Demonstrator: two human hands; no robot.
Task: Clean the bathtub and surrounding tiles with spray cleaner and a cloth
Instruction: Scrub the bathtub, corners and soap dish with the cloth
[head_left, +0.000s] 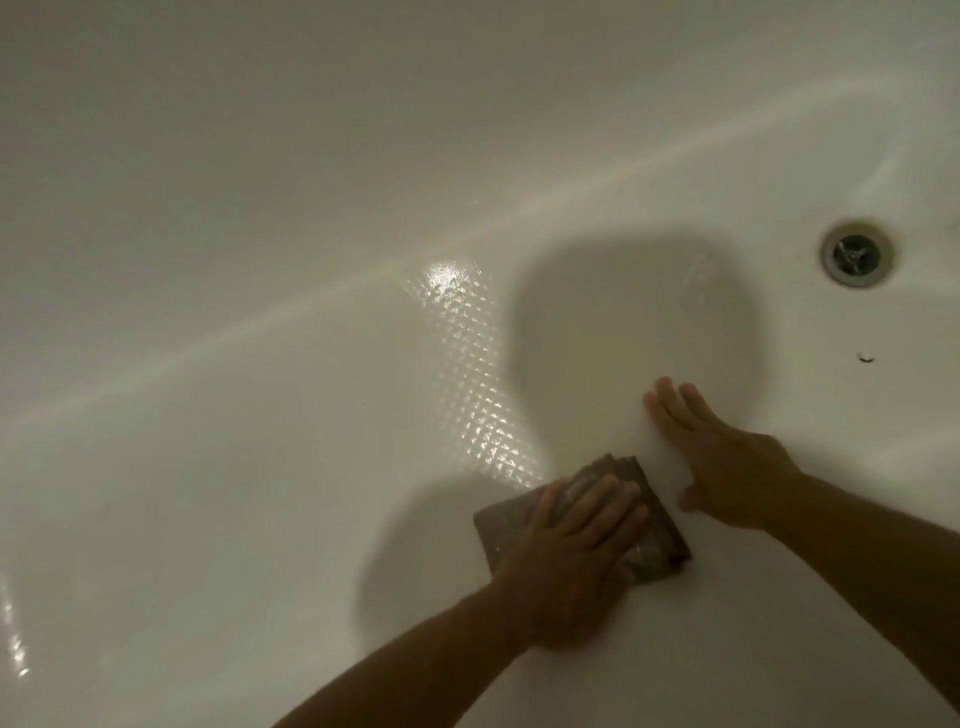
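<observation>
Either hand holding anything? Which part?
No real grip. Left hand presses flat on the middle of the folded cloth; right hand rests open on the bare tub floor.

My head camera looks steeply down into the white bathtub (260, 519), close.
Both forearms enter from the bottom edge; the drain (856, 253) sits upper right.
</observation>
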